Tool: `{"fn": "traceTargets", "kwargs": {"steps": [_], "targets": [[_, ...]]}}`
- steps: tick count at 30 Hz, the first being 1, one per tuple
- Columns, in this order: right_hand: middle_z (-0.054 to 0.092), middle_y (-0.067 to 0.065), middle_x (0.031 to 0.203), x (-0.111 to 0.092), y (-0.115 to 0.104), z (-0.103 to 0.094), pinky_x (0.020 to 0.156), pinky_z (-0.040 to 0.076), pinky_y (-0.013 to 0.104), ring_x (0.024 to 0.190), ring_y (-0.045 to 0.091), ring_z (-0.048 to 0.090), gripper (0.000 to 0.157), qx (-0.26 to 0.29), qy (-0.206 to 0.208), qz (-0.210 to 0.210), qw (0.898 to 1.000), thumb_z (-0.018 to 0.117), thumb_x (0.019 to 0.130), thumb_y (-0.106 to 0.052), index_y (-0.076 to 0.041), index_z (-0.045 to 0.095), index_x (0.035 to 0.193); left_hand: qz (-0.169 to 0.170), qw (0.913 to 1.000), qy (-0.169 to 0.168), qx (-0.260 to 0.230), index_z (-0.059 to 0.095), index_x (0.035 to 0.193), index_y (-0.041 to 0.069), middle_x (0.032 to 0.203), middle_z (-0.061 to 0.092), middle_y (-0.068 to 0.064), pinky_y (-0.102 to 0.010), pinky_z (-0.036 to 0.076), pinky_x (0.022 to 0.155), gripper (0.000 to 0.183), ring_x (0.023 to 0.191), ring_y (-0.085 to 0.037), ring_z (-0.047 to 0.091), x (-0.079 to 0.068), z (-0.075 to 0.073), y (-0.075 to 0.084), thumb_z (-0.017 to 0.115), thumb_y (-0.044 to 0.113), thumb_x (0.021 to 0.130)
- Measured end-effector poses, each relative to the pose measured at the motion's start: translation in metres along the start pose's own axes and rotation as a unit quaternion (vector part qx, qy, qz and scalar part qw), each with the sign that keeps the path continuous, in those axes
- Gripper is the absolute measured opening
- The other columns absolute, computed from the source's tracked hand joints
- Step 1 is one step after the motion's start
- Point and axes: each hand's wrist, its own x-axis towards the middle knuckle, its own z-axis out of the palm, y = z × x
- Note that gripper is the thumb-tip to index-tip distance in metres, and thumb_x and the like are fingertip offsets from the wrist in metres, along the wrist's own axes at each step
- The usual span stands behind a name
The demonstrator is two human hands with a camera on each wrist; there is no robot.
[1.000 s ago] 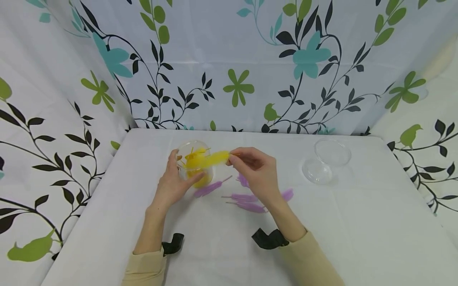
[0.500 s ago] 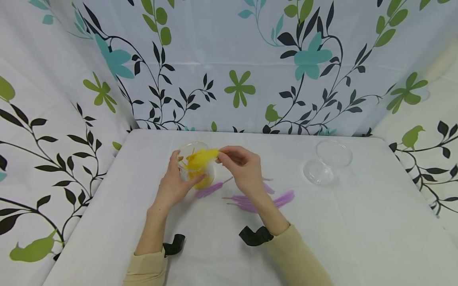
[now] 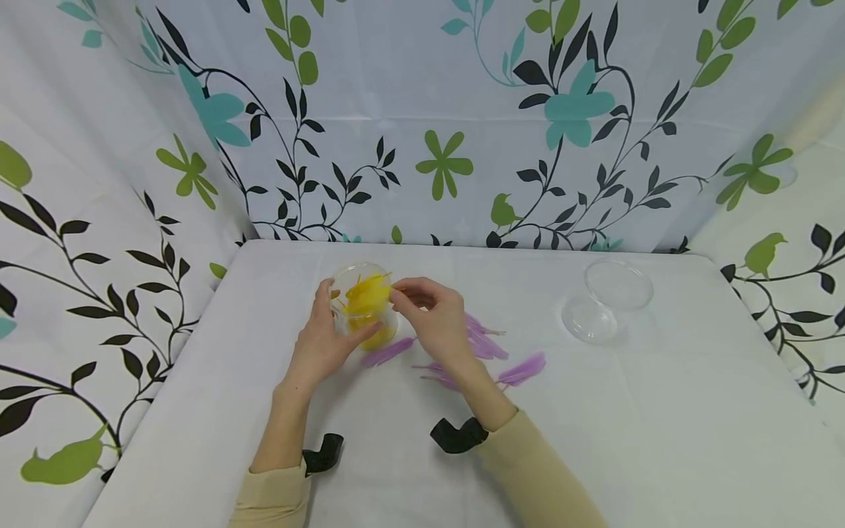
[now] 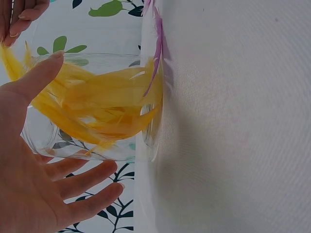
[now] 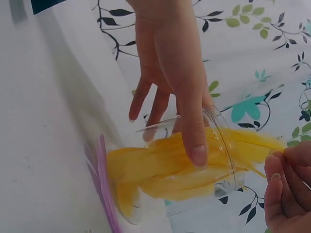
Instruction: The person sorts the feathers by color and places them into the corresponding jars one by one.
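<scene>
A clear jar (image 4: 41,127) stands upright on the table with several yellow feathers (image 4: 107,94) inside. My left hand (image 3: 322,343) holds it, thumb on the near side and fingers round the other side. At the jar's mouth, my right hand (image 3: 432,319) pinches the quill end of a yellow feather (image 5: 255,144). Most of that feather is in the jar; its tip leans among the others. Beside the jar's base lies a purple feather (image 3: 388,353), close to the glass. More purple feathers (image 3: 523,369) lie under and around my right forearm, which partly hides them.
A second clear jar (image 3: 590,320) stands at the table's right side. White cloth covers the table (image 3: 660,425), and a leaf-patterned curtain (image 3: 396,110) hangs behind and at both sides. Black bands (image 3: 458,435) sit at both wrists.
My right hand has moved left and slightly down toward the jar, taking the yellow feather down into it. More purple feathers show beside the right hand. The left hand stays on the jar.
</scene>
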Motion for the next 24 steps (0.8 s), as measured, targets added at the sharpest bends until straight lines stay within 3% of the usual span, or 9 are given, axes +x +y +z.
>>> {"fn": "traceTargets", "kwargs": {"steps": [6, 14, 24], "targets": [[0.074, 0.002, 0.092, 0.000, 0.004, 0.007, 0.078, 0.059, 0.036, 0.080, 0.013, 0.067, 0.015, -0.040, -0.008, 0.001, 0.999, 0.071, 0.093, -0.020, -0.009, 0.074, 0.103, 0.002, 1.0000, 0.001, -0.001, 0.000, 0.159, 0.023, 0.163, 0.026, -0.016, -0.071, 0.034, 0.107, 0.116, 0.141, -0.049, 0.036, 0.001, 0.001, -0.002, 0.069, 0.070, 0.079], [0.071, 0.004, 0.084, 0.003, 0.010, 0.018, 0.068, 0.055, 0.022, 0.073, 0.013, 0.061, 0.013, -0.084, -0.007, -0.002, 0.996, 0.072, 0.092, -0.018, -0.009, 0.076, 0.102, 0.004, 1.0000, 0.004, -0.003, 0.000, 0.160, 0.023, 0.163, 0.026, -0.015, -0.072, 0.033, 0.107, 0.116, 0.142, -0.049, 0.035, 0.000, 0.001, -0.002, 0.069, 0.070, 0.079], [0.063, 0.004, 0.072, 0.004, 0.013, 0.023, 0.053, 0.048, 0.019, 0.061, 0.013, 0.053, 0.016, -0.101, -0.052, 0.023, 0.993, 0.070, 0.094, -0.017, -0.007, 0.075, 0.104, 0.006, 1.0000, 0.005, 0.002, 0.001, 0.159, 0.024, 0.162, 0.028, -0.017, -0.070, 0.038, 0.104, 0.112, 0.138, -0.051, 0.039, -0.001, 0.001, -0.002, 0.069, 0.067, 0.081]]}}
